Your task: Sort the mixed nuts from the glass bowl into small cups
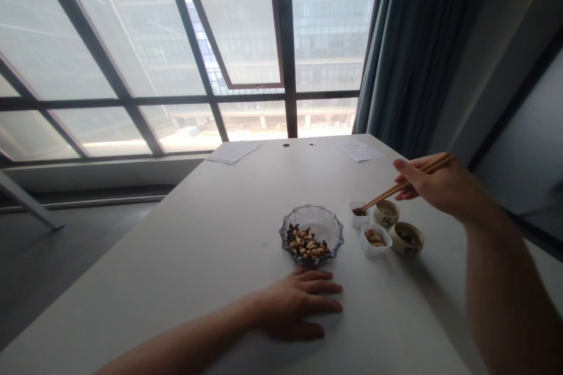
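Observation:
My right hand (431,179) is closed around a pair of wooden chopsticks (391,190). Their tips reach into a small white square cup (357,221) holding dark bits, perhaps seeds; whether they pinch one I cannot tell. Flat on the table, fingers spread, lies my left hand (303,304), just in front of a scalloped glass bowl (328,224). Inside the bowl is a mix of nuts and dark seeds (308,243). Another white square cup (376,246) contains light brown pieces. Beside the cups stand two ceramic cups, one farther back (386,214) and one nearer (407,240) with dark contents.
Everything stands on a white table (211,269). Papers lie at its far left (233,152) and far right (361,149) corners. Past the far edge are framed windows, and a dark curtain (404,58) hangs at the right.

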Tool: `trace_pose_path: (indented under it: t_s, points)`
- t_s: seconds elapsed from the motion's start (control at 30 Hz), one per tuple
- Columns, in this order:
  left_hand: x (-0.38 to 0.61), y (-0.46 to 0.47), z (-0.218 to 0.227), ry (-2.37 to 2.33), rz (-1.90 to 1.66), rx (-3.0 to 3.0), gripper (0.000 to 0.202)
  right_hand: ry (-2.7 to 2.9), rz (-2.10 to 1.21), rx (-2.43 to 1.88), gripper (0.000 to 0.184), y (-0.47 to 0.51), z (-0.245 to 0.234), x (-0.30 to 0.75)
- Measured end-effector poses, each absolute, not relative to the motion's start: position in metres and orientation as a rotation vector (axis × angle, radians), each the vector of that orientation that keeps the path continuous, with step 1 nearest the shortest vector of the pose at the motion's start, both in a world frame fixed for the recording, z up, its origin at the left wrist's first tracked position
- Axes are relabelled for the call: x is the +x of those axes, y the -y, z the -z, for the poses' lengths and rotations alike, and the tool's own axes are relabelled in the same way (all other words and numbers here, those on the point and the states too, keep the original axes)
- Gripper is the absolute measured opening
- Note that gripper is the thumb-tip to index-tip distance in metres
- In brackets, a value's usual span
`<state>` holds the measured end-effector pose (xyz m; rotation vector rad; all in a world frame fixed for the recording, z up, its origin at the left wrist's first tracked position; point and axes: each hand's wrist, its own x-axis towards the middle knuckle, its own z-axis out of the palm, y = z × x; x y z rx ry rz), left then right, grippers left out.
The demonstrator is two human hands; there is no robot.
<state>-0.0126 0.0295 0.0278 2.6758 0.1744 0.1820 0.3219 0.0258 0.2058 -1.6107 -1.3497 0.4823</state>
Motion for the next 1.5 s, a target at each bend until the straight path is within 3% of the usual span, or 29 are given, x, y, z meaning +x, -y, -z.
trace_pose_path:
  t_s: [0.53,1.33,1.5]
  points:
    - [-0.01,-0.028,-0.032,-0.217,-0.126,2.663,0.058,1.388,-0.562,-1.964,0.038,-0.038,-0.195,0.361]
    - [-0.011,-0.029,-0.03,-0.199,-0.154,2.656,0.059,1.414,-0.559,-1.921,0.038,-0.041,-0.194,0.36]
    - [-0.011,-0.029,-0.03,-0.202,-0.155,2.645,0.058,1.458,-0.442,-1.692,0.037,-0.034,-0.202,0.334]
